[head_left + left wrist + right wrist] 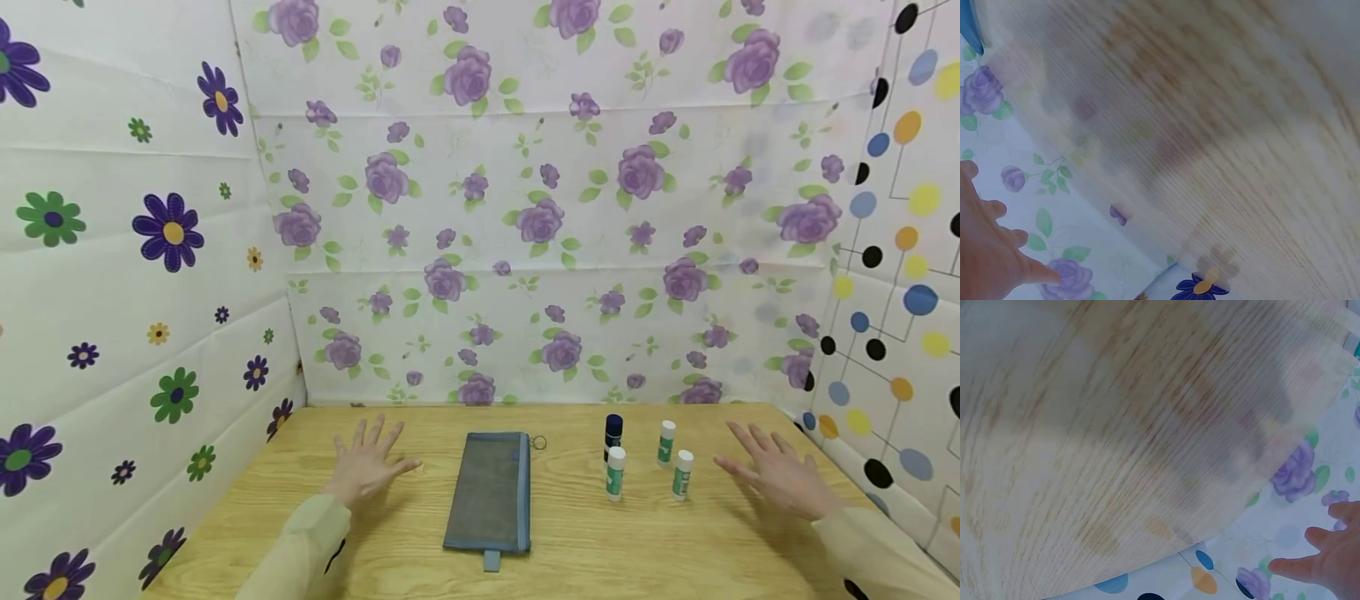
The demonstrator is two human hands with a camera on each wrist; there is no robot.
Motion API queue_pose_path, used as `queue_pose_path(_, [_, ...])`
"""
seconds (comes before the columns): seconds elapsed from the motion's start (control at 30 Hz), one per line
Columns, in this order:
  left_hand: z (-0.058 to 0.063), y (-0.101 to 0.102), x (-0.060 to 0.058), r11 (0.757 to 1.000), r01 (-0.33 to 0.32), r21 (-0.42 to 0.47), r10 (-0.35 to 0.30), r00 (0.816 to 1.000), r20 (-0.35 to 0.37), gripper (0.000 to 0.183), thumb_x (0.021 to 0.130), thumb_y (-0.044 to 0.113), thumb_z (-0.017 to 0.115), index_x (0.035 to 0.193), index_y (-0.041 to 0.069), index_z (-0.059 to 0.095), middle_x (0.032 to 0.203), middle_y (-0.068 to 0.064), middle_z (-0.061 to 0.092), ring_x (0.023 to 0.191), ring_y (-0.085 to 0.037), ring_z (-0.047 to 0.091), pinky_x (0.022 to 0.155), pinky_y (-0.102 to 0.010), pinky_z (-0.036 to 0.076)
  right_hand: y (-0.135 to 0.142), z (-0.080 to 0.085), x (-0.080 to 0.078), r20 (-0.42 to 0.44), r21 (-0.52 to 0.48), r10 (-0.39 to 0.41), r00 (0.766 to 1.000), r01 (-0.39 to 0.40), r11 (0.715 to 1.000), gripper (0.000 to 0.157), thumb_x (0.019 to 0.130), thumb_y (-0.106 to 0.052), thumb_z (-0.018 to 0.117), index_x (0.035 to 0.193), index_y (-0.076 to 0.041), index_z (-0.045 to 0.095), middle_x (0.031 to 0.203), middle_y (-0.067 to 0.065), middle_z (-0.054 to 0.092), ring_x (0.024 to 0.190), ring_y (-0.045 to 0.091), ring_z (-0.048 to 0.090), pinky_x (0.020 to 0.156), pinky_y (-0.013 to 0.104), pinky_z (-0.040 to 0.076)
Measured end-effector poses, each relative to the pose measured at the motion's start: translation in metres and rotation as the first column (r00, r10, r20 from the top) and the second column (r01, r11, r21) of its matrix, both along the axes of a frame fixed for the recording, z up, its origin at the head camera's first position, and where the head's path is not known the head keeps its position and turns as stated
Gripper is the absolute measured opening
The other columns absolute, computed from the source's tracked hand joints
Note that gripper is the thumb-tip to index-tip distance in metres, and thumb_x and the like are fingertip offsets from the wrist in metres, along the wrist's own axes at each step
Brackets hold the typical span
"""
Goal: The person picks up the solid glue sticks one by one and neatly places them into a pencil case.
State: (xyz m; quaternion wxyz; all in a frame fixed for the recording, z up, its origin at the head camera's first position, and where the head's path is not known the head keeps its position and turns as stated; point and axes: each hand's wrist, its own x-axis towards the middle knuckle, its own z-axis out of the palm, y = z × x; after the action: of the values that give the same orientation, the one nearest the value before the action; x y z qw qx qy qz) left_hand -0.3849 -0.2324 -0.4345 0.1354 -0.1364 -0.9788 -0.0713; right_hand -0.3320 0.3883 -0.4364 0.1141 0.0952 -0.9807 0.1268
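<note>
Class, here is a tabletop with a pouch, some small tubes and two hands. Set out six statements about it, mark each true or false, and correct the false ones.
1. The pouch lies between the left hand and the tubes. True.
2. The right hand is holding a tube. False: it holds nothing, its fingers spread.
3. Four tubes stand upright on the table. True.
4. Every tube has a white cap. False: three caps are white; one cap is dark blue.
5. The small ring is at the pouch's near left corner. False: it is by the far right corner.
6. The left hand holds nothing. True.
</note>
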Motion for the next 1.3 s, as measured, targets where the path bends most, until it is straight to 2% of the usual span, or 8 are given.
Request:
queue_pose_path(0.2, [0.008, 0.009, 0.005, 1.0, 0.019, -0.011, -0.019, 1.0, -0.004, 0.083, 0.08, 0.071, 0.037, 0.143, 0.017, 0.03, 0.144, -0.019, 0.018, 0.128, -0.045, 0.009, 0.085, -0.071, -0.001, -0.004, 0.002, 0.001, -0.001, -0.021, 0.025, 1.0, -0.025, 0.999, 0.076, 0.091, -0.051, 0.04, 0.146, -0.014, 0.003, 0.136, 0.035, 0.02, 0.114, 0.061, 0.017, 0.072, 0.077, 0.009])
queue_pose_path(0.3, [0.01, 0.014, 0.006, 0.999, 0.038, -0.008, -0.038, 0.999, -0.004, 0.082, 0.08, 0.07, 0.038, 0.143, 0.017, 0.03, 0.144, -0.019, 0.018, 0.128, -0.046, 0.009, 0.085, -0.071, 0.001, -0.005, 0.004, 0.0, 0.003, -0.098, 0.071, 0.997, -0.071, 0.993, 0.074, 0.093, -0.045, 0.041, 0.146, -0.007, 0.005, 0.136, 0.036, 0.017, 0.115, 0.06, 0.015, 0.077, 0.074, 0.011])
queue_pose_path(0.4, [0.01, 0.018, 0.005, 0.999, 0.049, 0.006, -0.049, 0.999, 0.006, 0.082, 0.081, 0.069, 0.038, 0.143, 0.016, 0.03, 0.145, -0.019, 0.016, 0.128, -0.045, 0.007, 0.085, -0.071, -0.001, -0.006, 0.006, -0.002, 0.0, -0.195, 0.127, 0.992, -0.124, 0.973, 0.072, 0.094, -0.04, 0.043, 0.144, 0.0, 0.009, 0.135, 0.038, 0.016, 0.116, 0.059, 0.016, 0.08, 0.071, 0.015])
queue_pose_path(0.5, [0.01, 0.021, 0.005, 0.999, 0.05, 0.006, -0.05, 0.999, 0.013, 0.082, 0.08, 0.069, 0.039, 0.143, 0.017, 0.031, 0.145, -0.018, 0.015, 0.128, -0.045, 0.007, 0.086, -0.07, -0.001, -0.007, 0.006, -0.004, 0.011, -0.267, 0.155, 0.988, -0.146, 0.952, 0.071, 0.095, -0.037, 0.043, 0.143, 0.002, 0.01, 0.136, 0.037, 0.017, 0.117, 0.057, 0.018, 0.08, 0.07, 0.019])
queue_pose_path(0.77, [0.011, 0.033, 0.001, 0.998, 0.065, -0.002, -0.065, 0.998, -0.002, 0.082, 0.08, 0.07, 0.039, 0.141, 0.016, 0.034, 0.144, -0.019, 0.019, 0.127, -0.045, 0.012, 0.087, -0.07, 0.004, -0.01, 0.006, -0.005, 0.058, -0.381, 0.174, 0.983, -0.139, 0.914, 0.07, 0.096, -0.038, 0.041, 0.145, -0.003, 0.006, 0.138, 0.034, 0.014, 0.117, 0.056, 0.02, 0.078, 0.069, 0.024])
queue_pose_path(0.9, [0.013, 0.04, 0.001, 0.998, 0.06, -0.01, -0.06, 0.998, 0.016, 0.081, 0.08, 0.07, 0.038, 0.141, 0.016, 0.034, 0.144, -0.018, 0.019, 0.128, -0.044, 0.011, 0.089, -0.069, 0.004, -0.013, 0.009, -0.005, 0.094, -0.424, 0.184, 0.978, -0.128, 0.897, 0.069, 0.096, -0.039, 0.04, 0.145, -0.007, 0.005, 0.138, 0.032, 0.017, 0.117, 0.054, 0.023, 0.076, 0.067, 0.029])
queue_pose_path(1.13, [0.017, 0.054, 0.003, 0.996, 0.089, 0.015, -0.09, 0.995, 0.04, 0.076, 0.082, 0.065, 0.043, 0.14, 0.017, 0.036, 0.143, -0.019, 0.021, 0.129, -0.042, 0.013, 0.091, -0.066, 0.006, -0.017, 0.014, -0.003, 0.137, -0.535, 0.22, 0.966, -0.115, 0.837, 0.067, 0.097, -0.037, 0.037, 0.145, -0.008, 0.001, 0.135, 0.035, 0.018, 0.117, 0.055, 0.022, 0.076, 0.063, 0.033])
queue_pose_path(1.3, [0.019, 0.063, 0.004, 0.994, 0.104, 0.036, -0.105, 0.994, 0.029, 0.079, 0.08, 0.068, 0.042, 0.141, 0.018, 0.035, 0.143, -0.017, 0.023, 0.127, -0.042, 0.018, 0.093, -0.064, 0.013, -0.018, 0.013, -0.003, 0.133, -0.565, 0.241, 0.961, -0.126, 0.816, 0.064, 0.098, -0.034, 0.037, 0.145, -0.006, 0.004, 0.134, 0.034, 0.021, 0.117, 0.053, 0.025, 0.078, 0.061, 0.034])
